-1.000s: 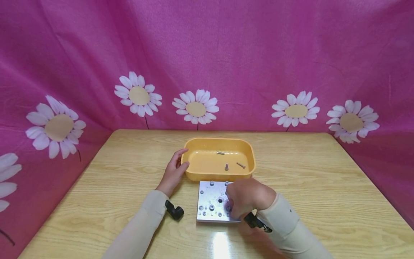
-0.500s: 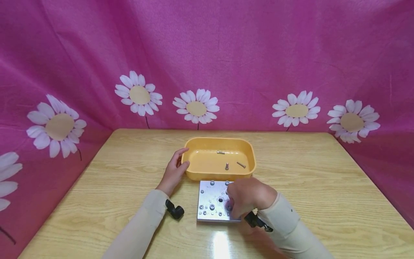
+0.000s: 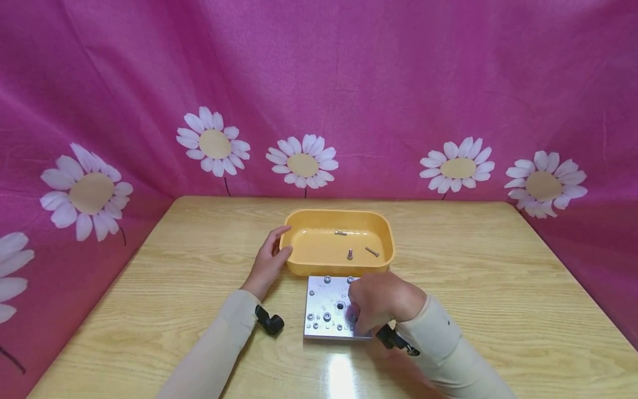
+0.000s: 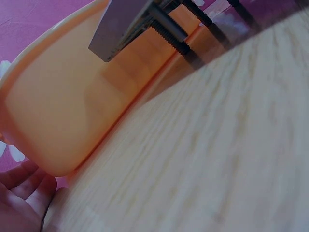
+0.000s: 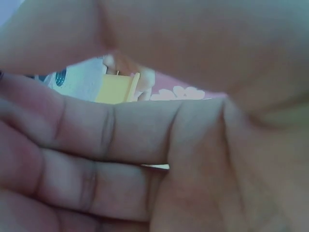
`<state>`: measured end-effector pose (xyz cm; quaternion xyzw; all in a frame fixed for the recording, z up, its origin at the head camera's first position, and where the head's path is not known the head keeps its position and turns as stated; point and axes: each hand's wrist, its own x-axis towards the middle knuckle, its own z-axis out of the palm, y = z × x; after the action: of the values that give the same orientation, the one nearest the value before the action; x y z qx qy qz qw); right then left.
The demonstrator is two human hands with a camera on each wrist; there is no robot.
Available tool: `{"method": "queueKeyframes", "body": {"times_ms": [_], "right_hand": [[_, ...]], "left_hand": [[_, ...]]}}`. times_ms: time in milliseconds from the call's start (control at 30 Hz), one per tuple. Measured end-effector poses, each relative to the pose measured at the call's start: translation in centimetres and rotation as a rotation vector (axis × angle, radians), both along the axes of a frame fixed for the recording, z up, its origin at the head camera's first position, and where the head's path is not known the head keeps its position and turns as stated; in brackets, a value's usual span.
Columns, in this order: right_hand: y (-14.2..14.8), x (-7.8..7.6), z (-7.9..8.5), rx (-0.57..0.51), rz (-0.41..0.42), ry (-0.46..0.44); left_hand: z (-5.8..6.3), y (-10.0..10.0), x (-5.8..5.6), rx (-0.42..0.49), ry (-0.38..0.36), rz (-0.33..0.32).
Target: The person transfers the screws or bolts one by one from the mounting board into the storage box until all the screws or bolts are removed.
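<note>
A yellow plastic tray (image 3: pixel 319 270) stands on the table with several metal screws inside, among them a bolt (image 3: pixel 350 254) standing on its head. My left hand (image 3: pixel 266 266) holds the tray's left end, thumb and fingers at its rim. Nearer me is a metal plate (image 3: pixel 326 299) set with several socket-head bolts; in the left wrist view, threaded shanks (image 4: pixel 169 35) stick out beneath it. My right hand (image 3: pixel 386 302) is over the plate's right side, fingers curled, thumb and fingertips together on a bolt, mostly hidden behind the hand.
The wooden table (image 3: pixel 199 249) extends to both sides of the tray. Behind it hangs a pink cloth (image 3: pixel 379 100) printed with white daisies. Small black cameras (image 3: pixel 269 321) are strapped at both wrists.
Both hands stay in the same places, as do tray, screws and plate. The whole head view has shifted very slightly.
</note>
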<state>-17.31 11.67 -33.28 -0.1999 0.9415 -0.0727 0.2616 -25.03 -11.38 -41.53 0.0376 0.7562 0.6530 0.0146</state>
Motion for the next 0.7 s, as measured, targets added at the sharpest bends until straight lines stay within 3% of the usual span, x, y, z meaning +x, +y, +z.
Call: {"method": "queueKeyframes", "body": {"times_ms": [500,700], "right_hand": [[0.0,0.0,0.0,-0.009,-0.024,-0.020],[0.1,-0.1,0.0,-0.028,-0.031,-0.032]], "left_hand": [[-0.1,0.0,-0.3,0.004,0.003,-0.004],[-2.2,-0.4,-1.6,0.019,0.007,0.001]]}}
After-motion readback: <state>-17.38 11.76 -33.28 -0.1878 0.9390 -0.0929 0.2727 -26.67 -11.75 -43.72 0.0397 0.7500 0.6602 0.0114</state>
